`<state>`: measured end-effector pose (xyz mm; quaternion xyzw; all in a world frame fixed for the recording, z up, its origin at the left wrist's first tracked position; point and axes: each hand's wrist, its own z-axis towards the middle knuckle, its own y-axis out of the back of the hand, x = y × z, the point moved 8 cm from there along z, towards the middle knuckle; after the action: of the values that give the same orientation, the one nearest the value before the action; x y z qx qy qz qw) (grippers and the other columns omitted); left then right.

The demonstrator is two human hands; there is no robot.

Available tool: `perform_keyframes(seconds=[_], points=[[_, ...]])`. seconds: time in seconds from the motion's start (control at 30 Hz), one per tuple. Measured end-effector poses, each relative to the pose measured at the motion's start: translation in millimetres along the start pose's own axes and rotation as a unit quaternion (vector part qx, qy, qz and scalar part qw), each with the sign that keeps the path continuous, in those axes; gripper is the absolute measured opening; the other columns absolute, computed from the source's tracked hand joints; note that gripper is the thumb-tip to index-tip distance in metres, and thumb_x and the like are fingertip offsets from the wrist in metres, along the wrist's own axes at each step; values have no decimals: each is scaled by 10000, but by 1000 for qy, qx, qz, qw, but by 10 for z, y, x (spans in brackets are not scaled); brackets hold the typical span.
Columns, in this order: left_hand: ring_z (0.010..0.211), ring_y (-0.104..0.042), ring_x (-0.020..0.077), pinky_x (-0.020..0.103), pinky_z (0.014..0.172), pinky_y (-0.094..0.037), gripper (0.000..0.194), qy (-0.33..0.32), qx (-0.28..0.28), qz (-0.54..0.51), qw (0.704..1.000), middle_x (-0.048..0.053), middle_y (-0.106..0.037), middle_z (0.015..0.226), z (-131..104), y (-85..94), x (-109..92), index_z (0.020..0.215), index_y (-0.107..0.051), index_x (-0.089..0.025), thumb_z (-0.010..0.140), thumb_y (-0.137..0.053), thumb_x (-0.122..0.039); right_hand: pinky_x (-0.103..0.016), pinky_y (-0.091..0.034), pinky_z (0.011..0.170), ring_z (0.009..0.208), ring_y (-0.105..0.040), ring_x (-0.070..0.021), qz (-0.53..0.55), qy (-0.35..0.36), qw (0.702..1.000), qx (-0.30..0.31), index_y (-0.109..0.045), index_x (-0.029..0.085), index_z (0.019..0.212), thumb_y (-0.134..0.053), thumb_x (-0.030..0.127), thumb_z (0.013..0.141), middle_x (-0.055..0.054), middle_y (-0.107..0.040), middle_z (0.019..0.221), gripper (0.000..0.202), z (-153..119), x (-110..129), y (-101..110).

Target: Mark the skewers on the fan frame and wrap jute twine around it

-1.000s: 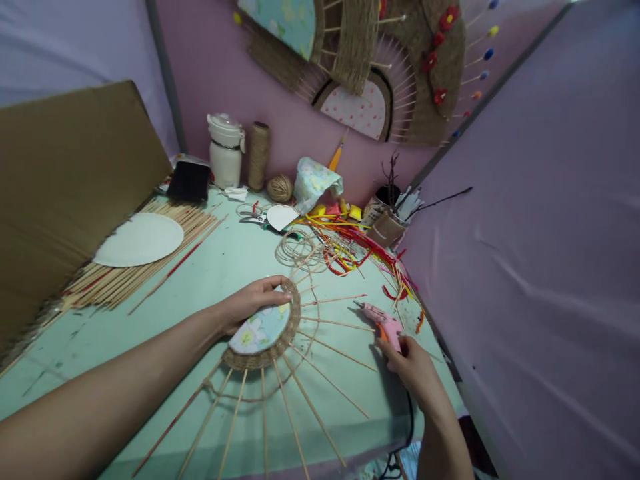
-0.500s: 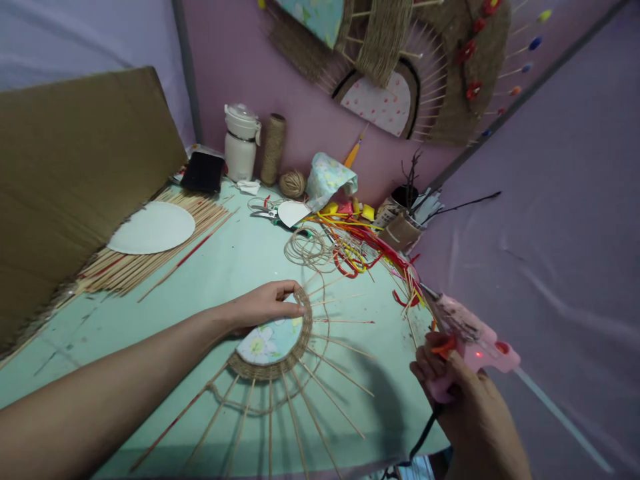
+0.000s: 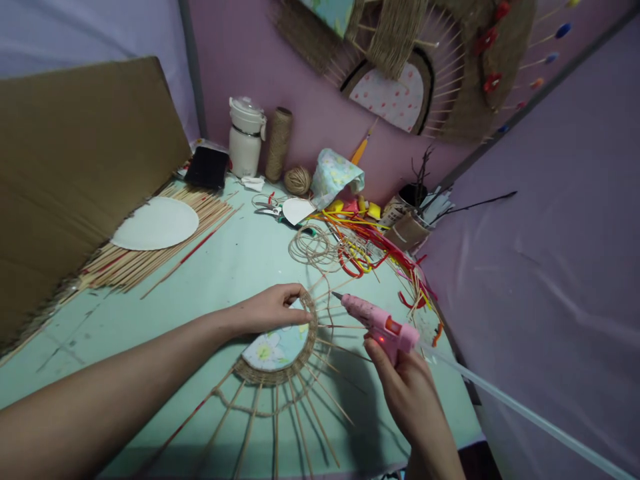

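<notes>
On the table lies a half-round craft piece [image 3: 275,347], flower-print fabric edged with a woven twine band [image 3: 267,377]. Thin wooden sticks [image 3: 299,420] fan out from that band, and a loose loop of twine runs across them. My left hand [image 3: 277,308] grips the piece at its upper end, thumb on top and the fingers partly hidden. In my right hand [image 3: 405,383] is a pink hot glue gun [image 3: 377,320] with its small red light lit. Its nozzle points left, near the upper sticks; I cannot tell whether it touches. A long clear glue stick [image 3: 530,413] trails from its back.
Cardboard [image 3: 85,173] stands at left beside a bundle of sticks [image 3: 120,267] and a white oval [image 3: 156,225]. Behind are a white jar [image 3: 245,143], a twine spool [image 3: 279,147], pruning shears [image 3: 270,211], coiled twine [image 3: 313,247] and scissors [image 3: 350,262].
My right hand has brought the glue gun left, from the table's right edge to beside the sticks. My left hand keeps its hold on the craft piece. The view has shifted slightly.
</notes>
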<state>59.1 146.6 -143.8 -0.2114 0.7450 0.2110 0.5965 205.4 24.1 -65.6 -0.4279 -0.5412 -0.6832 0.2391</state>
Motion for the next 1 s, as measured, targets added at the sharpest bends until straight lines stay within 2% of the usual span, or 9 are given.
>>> perform_keyframes(seconds=[0.07,0.17,0.4,0.7,0.8,1.0], points=[[726,-532,154,248,637,-396,280,-7,-4,2,1000,-4,-599,786,1,3,-13,876,-600,-162,731,-670,-391,-422,-401,1071,1248,-531,-279,-8,2,999,34,-642,305,1229,-546,401,880,-24,-646,1261,375,11,18,-90],[718,-524,155,250,636,-390,280,-12,-9,14,1000,-9,-590,769,0,7,-35,862,-601,-164,727,-668,-399,-411,-331,1128,1308,-477,-244,-10,3,998,63,-596,296,1289,-505,387,913,-20,-584,1349,397,13,-13,-171],[697,-508,146,242,614,-374,293,-4,-4,23,1000,-22,-567,749,4,6,-26,872,-596,-165,722,-663,-407,-410,-415,1071,1211,-570,-262,-30,7,999,25,-657,272,1214,-549,395,894,-36,-674,1221,360,20,-95,-153],[710,-507,145,252,632,-392,333,7,3,24,1000,-22,-572,766,-5,-7,-37,893,-594,-152,710,-655,-423,-375,-498,972,1080,-649,-266,-76,27,997,16,-685,261,1169,-538,389,896,-12,-732,1086,336,20,-65,-141],[716,-500,142,253,640,-386,340,1,2,32,999,-22,-567,776,-2,-5,-30,901,-597,-152,716,-657,-431,-380,-488,986,1056,-659,-259,-80,23,996,19,-681,259,1173,-536,403,897,-20,-728,1096,343,23,-83,-151],[687,-474,134,245,609,-366,323,7,-1,43,999,-30,-536,742,1,0,-27,891,-593,-151,722,-655,-419,-376,-393,1085,1231,-554,-236,-65,12,997,43,-623,248,1257,-503,406,921,-36,-654,1255,390,24,-104,-202]])
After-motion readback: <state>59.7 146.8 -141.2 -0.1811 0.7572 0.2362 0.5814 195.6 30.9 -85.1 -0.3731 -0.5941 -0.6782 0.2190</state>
